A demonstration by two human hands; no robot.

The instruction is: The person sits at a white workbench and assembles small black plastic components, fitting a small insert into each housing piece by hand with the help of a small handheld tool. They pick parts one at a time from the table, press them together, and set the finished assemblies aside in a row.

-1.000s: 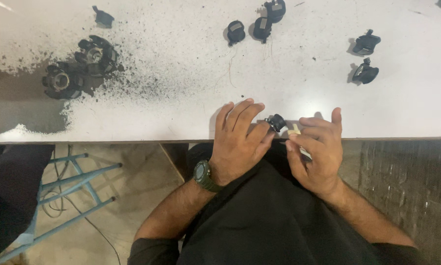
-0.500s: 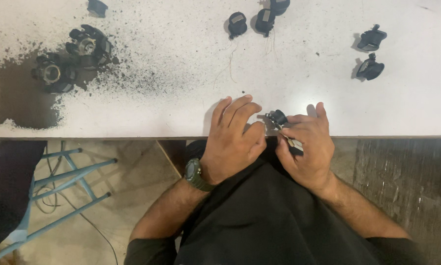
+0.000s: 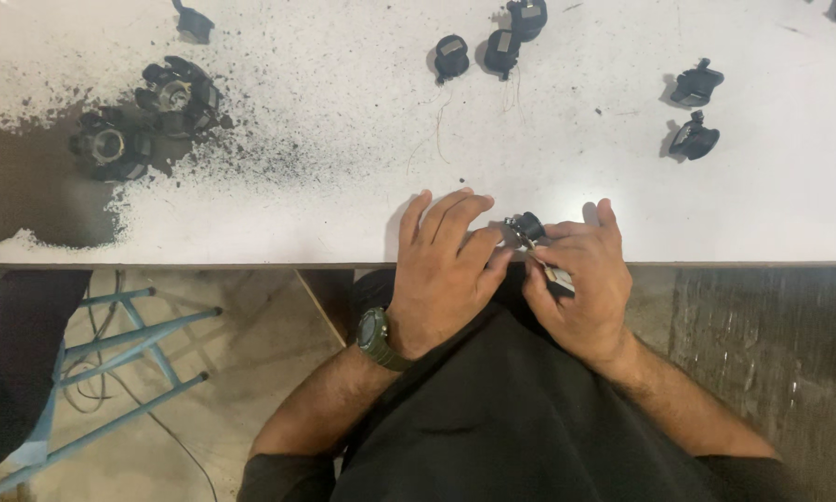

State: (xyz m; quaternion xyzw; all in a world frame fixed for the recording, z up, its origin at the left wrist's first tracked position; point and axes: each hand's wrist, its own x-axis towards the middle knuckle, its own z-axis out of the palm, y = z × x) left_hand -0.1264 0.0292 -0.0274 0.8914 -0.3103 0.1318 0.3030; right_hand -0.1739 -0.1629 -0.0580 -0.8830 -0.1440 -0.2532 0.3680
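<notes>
We're looking straight down at the near edge of a white table point(image 3: 343, 223), and both hands meet right at that edge, roughly dead centre of the view. The left hand point(image 3: 441, 274) has its fingers spread and curled over, fingertips resting on the tabletop, thumb side pressed toward a small black part point(image 3: 527, 224). The right hand point(image 3: 580, 288) sits just at 3 o'clock from the left one, fingers wrapped narrow around the same part, plus a thin metal-looking tool point(image 3: 557, 276) poking out by the thumb. We can't tell exactly what the tool is, too small. So the black part sits pinched between the two hands, touching both, right at the table edge.

There's a dark green watch point(image 3: 376, 336) on the left wrist.

Further up the table, at about 12 o'clock from the hands, we see three round black pieces point(image 3: 492, 42) bunched near each other. At 2 o'clock there are two more black pieces point(image 3: 695, 112), one above the other, well apart from the hands. Over at 10 o'clock, two bigger round black assemblies point(image 3: 144, 116) sit in a mess of dark dust point(image 3: 278, 158) scattered across the white surface.

Below the table at 8 o'clock, a light blue metal frame point(image 3: 111, 344) stands on the floor.
</notes>
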